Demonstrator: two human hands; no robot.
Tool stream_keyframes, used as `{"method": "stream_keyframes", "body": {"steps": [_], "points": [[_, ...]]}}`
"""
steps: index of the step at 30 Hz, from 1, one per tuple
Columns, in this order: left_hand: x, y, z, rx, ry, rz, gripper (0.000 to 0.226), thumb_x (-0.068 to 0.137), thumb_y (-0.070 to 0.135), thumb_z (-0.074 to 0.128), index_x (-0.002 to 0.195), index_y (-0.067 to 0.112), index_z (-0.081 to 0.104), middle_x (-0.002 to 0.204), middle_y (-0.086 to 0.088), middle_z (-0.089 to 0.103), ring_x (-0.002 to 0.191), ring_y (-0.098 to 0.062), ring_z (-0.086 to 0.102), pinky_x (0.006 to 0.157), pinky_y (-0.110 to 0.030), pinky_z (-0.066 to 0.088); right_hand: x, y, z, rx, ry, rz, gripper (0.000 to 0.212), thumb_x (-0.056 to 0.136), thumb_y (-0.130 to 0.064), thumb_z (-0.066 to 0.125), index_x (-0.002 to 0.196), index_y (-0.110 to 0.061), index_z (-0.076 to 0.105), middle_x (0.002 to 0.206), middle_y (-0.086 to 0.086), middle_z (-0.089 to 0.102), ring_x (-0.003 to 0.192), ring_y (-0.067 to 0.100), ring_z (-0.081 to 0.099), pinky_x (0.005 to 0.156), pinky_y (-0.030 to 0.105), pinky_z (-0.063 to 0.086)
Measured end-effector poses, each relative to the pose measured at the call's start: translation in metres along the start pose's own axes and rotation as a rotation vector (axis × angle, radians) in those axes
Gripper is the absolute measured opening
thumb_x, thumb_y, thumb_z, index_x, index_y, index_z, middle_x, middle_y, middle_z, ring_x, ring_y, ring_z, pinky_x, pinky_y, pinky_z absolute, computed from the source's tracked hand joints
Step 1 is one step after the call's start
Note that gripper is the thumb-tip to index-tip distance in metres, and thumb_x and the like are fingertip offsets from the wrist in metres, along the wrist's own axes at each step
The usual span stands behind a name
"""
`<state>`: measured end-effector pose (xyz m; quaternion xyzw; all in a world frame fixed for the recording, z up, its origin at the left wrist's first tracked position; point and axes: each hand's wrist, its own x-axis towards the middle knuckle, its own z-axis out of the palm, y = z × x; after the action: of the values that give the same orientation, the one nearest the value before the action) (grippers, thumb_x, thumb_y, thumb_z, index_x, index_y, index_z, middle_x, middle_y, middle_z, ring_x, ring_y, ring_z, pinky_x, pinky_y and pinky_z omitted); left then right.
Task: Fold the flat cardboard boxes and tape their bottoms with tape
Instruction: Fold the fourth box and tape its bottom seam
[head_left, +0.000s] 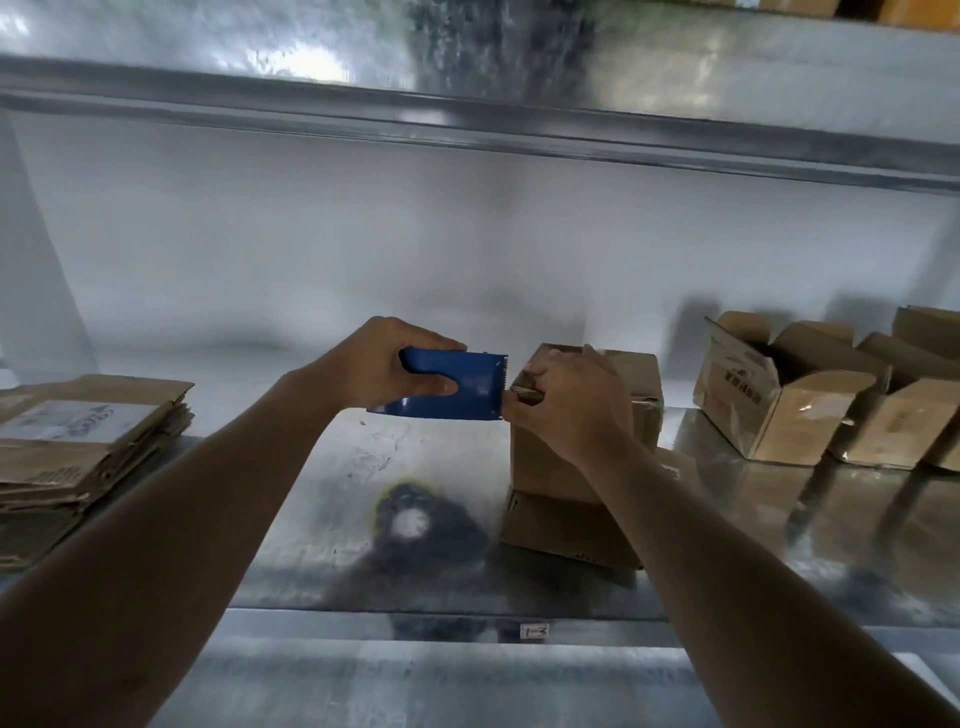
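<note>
small tag (534, 631) on shelf front edge reading "1-3", printing on cardboard boxes illegible

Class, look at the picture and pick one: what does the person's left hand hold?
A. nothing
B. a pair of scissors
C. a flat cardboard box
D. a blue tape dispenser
D: the left hand grips the blue tape dispenser by its handle, while the right hand pinches at the tape end by its toothed edge, in front of the folded cardboard box.
</note>
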<state>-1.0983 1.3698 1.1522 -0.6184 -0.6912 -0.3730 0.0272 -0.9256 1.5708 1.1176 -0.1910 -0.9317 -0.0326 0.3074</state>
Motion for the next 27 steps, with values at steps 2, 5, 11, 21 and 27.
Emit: {"method": "stream_keyframes", "body": {"steps": [2, 5, 11, 21, 27], "points": [[0.002, 0.0, -0.005, 0.037, -0.011, 0.016, 0.044, 0.085, 0.019, 0.085, 0.127, 0.027, 0.073, 0.112, 0.035, 0.071, 0.104, 0.003, 0.07, 0.09, -0.016, 0.055, 0.002, 0.001, -0.002, 0.03, -0.009, -0.017, 0.042, 0.089, -0.069, 0.058, 0.087, -0.03, 0.072, 0.077, -0.016, 0.065, 0.072, 0.006, 0.057, 0.093, 0.028, 0.049], [0.007, -0.001, -0.007, 0.051, -0.027, 0.013, 0.045, 0.086, 0.018, 0.084, 0.128, 0.026, 0.073, 0.111, 0.038, 0.069, 0.105, 0.005, 0.069, 0.091, -0.013, 0.053, 0.001, 0.004, -0.005, 0.095, -0.018, -0.042, 0.039, 0.089, -0.064, 0.058, 0.085, -0.029, 0.075, 0.075, -0.015, 0.066, 0.07, 0.005, 0.058, 0.081, 0.028, 0.048], [0.009, -0.009, -0.002, 0.049, -0.006, -0.014, 0.049, 0.084, 0.023, 0.086, 0.131, 0.027, 0.072, 0.114, 0.023, 0.075, 0.104, 0.0, 0.07, 0.091, -0.021, 0.057, -0.005, 0.003, -0.011, 0.198, 0.005, -0.038, 0.058, 0.078, -0.071, 0.037, 0.082, -0.029, 0.077, 0.073, -0.014, 0.068, 0.067, 0.004, 0.058, 0.067, 0.025, 0.035], [0.004, -0.014, 0.009, 0.071, 0.043, -0.029, 0.049, 0.083, 0.023, 0.087, 0.13, 0.025, 0.072, 0.102, 0.045, 0.066, 0.102, 0.01, 0.067, 0.088, -0.011, 0.053, -0.006, 0.005, -0.005, 0.119, 0.029, -0.037, 0.044, 0.091, -0.064, 0.055, 0.087, -0.027, 0.077, 0.073, -0.014, 0.067, 0.069, 0.005, 0.057, 0.064, 0.024, 0.036], [0.007, -0.007, 0.0, 0.096, -0.008, -0.081, 0.044, 0.084, 0.026, 0.086, 0.127, 0.03, 0.074, 0.098, 0.046, 0.066, 0.101, 0.011, 0.066, 0.089, -0.012, 0.052, -0.003, -0.003, -0.006, 0.051, 0.02, -0.055, 0.036, 0.094, -0.06, 0.059, 0.088, -0.029, 0.075, 0.068, -0.017, 0.06, 0.063, 0.002, 0.051, 0.066, 0.022, 0.032]]}}
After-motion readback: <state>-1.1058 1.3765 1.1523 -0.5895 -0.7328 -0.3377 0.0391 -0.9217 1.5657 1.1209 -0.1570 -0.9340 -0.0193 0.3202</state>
